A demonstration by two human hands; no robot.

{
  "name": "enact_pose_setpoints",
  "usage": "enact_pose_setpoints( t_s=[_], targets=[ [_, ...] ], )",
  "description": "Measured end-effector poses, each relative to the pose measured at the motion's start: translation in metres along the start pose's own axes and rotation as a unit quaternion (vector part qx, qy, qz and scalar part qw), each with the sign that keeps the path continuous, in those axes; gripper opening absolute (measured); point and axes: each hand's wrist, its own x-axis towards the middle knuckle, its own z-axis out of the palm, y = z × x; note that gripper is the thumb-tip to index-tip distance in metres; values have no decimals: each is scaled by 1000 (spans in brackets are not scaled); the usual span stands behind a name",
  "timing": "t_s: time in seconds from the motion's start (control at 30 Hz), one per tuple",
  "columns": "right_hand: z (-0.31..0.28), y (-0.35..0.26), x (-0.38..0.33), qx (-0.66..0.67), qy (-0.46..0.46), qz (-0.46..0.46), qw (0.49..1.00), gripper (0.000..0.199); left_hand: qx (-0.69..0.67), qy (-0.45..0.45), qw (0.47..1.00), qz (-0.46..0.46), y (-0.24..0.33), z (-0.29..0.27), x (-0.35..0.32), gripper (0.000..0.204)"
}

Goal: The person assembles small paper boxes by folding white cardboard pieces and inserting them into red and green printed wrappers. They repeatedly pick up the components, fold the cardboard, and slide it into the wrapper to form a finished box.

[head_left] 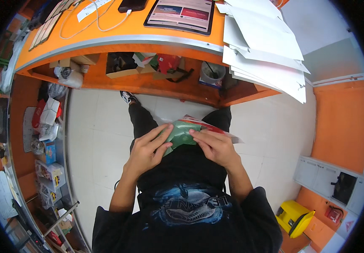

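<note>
Between my two hands, above my lap, is a glossy green folded sheet [181, 134]. A red and white flap [209, 126] sticks out behind it toward the right; I cannot tell whether it is the same sheet. My left hand [149, 149] is closed on the green sheet's left edge, with thumb and fingers pinching it. On the other side, my right hand [216, 147] grips the sheet near its right end, its thumb and fingertips on the green face. The sheet's lower part, between the hands, lies close to my dark trousers.
Ahead stands an orange desk [127, 36] bearing a tablet [180, 16], a white cable [99, 23] and a stack of white papers [266, 42] overhanging its edge. Boxes and a bucket [212, 72] fill its lower shelf. Cluttered shelving [49, 156] runs along the left; a yellow bin [293, 218] stands right.
</note>
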Motion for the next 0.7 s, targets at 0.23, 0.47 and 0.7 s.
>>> enact_pose_setpoints(
  t_s=[0.23, 0.47, 0.7],
  targets=[
    [40, -16, -12, -30, 78, 8, 996, 37, 54, 52, 997, -24, 13, 18, -8, 46],
    [49, -12, -22, 203, 69, 159, 964, 25, 20, 117, 992, -35, 18, 34, -11, 46],
    [49, -1, -18, 237, -65, 86, 965, 53, 18, 135, 989, -65, 5, 28, -17, 53]
  ],
)
